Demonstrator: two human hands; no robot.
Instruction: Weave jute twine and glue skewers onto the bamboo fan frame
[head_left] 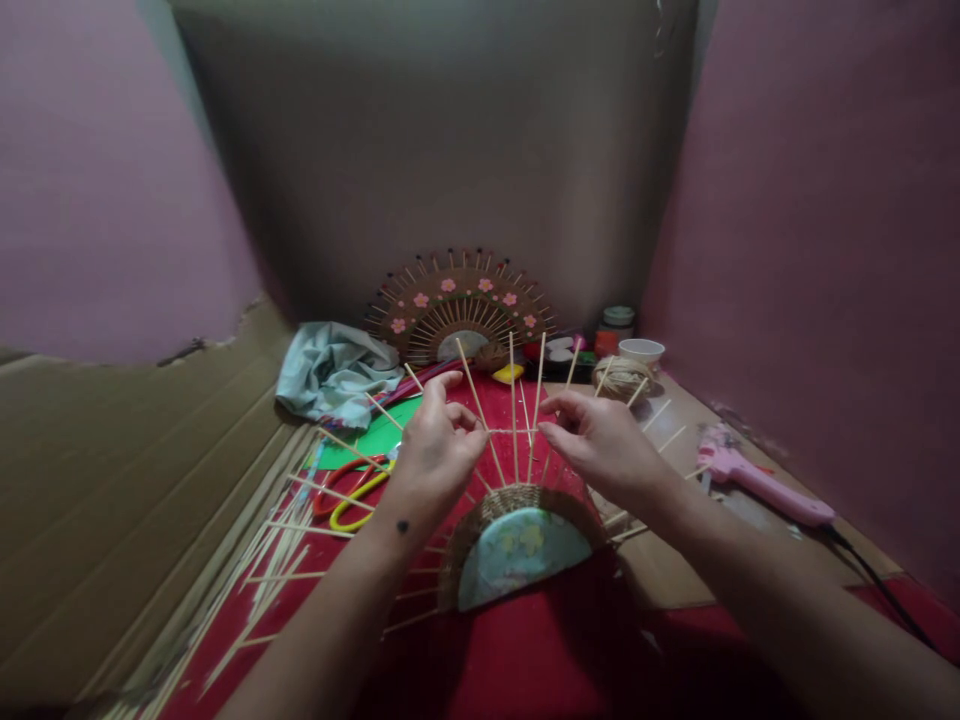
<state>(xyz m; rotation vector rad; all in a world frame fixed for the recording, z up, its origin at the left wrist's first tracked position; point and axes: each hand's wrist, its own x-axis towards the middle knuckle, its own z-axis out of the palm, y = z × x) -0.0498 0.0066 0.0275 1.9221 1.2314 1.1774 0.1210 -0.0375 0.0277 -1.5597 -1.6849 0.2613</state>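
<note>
A half-made fan (517, 540) lies in front of me on the red cloth (525, 660). It has a pale half-disc centre, a woven twine band and wooden sticks spreading outward. My left hand (435, 450) has its fingers curled among the upright sticks on the left. My right hand (600, 440) pinches a thin twine strand (514, 431) that runs across the sticks between both hands. A finished brown fan (459, 305) with pink flowers leans against the back wall.
Red and yellow scissors (349, 490) lie left on green paper (379, 435). Loose sticks (277, 545) are piled by the cardboard wall. A grey cloth (334, 370), a twine ball (621, 378), a white cup (641, 351), a jar (616, 328) and a pink glue gun (757, 482) surround the work.
</note>
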